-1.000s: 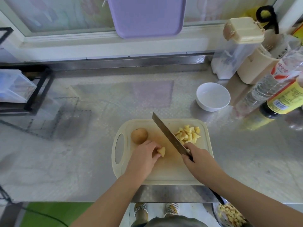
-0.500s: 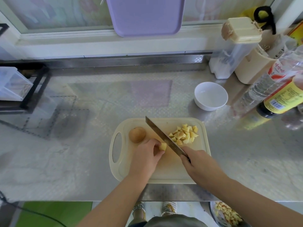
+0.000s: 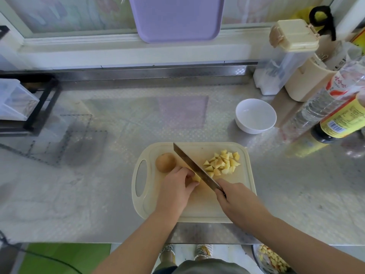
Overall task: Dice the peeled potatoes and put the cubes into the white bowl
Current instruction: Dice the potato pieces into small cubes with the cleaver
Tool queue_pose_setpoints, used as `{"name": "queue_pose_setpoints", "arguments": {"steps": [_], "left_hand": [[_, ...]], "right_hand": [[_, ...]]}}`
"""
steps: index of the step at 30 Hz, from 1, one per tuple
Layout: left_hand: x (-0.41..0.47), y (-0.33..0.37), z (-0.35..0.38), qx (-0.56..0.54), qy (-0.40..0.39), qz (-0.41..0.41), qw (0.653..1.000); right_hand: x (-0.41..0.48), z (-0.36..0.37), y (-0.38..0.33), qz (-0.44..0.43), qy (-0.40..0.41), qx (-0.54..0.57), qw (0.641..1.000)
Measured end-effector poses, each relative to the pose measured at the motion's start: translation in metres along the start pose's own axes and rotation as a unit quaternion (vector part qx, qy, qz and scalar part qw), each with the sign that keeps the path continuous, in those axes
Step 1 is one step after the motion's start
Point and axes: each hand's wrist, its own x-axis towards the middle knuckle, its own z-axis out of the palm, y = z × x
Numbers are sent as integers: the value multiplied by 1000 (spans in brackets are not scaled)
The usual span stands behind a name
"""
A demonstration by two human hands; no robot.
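Observation:
A cream cutting board (image 3: 201, 210) lies on the steel counter in front of me. My left hand (image 3: 175, 188) pinches a small yellow potato piece (image 3: 196, 177) on the board. My right hand (image 3: 237, 200) grips the handle of a long knife (image 3: 194, 167), whose blade lies against the right side of that piece. A pile of potato cubes (image 3: 222, 163) sits on the board's right part. One whole round potato (image 3: 165, 162) rests at the board's left, just beyond my left hand. The white bowl (image 3: 255, 115) stands empty on the counter, beyond the board to the right.
Bottles (image 3: 335, 115) and a cream container (image 3: 304, 82) crowd the counter's right edge. A clear lidded box (image 3: 280, 56) stands behind the bowl. A black rack (image 3: 39, 103) is at the far left. A purple tray (image 3: 175, 18) leans on the window. Below the counter's edge sits a bowl of scraps (image 3: 272, 260).
The knife has swung left, from beside the cube pile onto the small piece that my left hand holds. The piece has stayed in place under my fingers.

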Motion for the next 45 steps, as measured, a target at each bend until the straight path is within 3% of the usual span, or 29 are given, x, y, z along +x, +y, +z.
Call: {"name": "queue_pose_setpoints", "arguments": {"steps": [11, 20, 27, 45], "left_hand": [[2, 2, -2, -11, -13, 1, 1000], [-2, 4, 2, 5, -10, 0, 1000], [4, 1, -2, -34, -44, 0, 998], [0, -6, 4, -14, -2, 79, 997]], "right_hand": [[17, 10, -6, 31, -26, -55, 998], [17, 6, 5, 78, -7, 35, 996], [7, -8, 15, 53, 8, 26, 998], [1, 8, 3, 25, 6, -6, 1000]]}}
